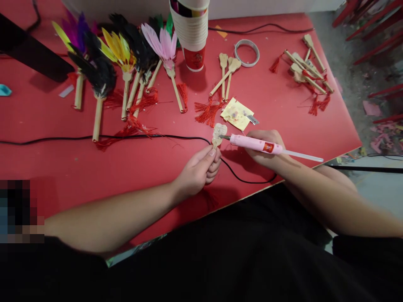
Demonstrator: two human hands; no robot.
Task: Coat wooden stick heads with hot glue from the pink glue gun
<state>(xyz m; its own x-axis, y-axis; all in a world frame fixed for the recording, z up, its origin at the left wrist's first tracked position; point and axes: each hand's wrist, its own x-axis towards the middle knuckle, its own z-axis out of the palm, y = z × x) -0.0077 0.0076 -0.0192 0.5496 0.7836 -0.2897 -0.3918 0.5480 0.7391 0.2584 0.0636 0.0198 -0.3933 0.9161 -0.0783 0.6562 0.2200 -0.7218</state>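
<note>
My left hand (201, 168) is closed around the handle of a small wooden fan handle, and its wide head (219, 133) sticks up above the thumb. That head looks coated with clear, shiny glue. From the right, my right hand (262, 140) grips a pink hot glue gun (252, 143), whose metal nozzle touches or nearly touches the head. A clear glue stick (304, 155) juts from the gun's back end. Just beyond lies a yellow paper pad (236, 114) with glue marks and a blade (252, 119) on its edge.
Feather fans, one pink (165, 48) and one black (100, 75), lie at the back left. Stacked paper cups (193, 37), a tape roll (247, 53) and bare wooden handles (227, 75) lie behind my hands; more tasselled handles (310, 71) sit right. A black cord (157, 136) crosses the red table (151, 167).
</note>
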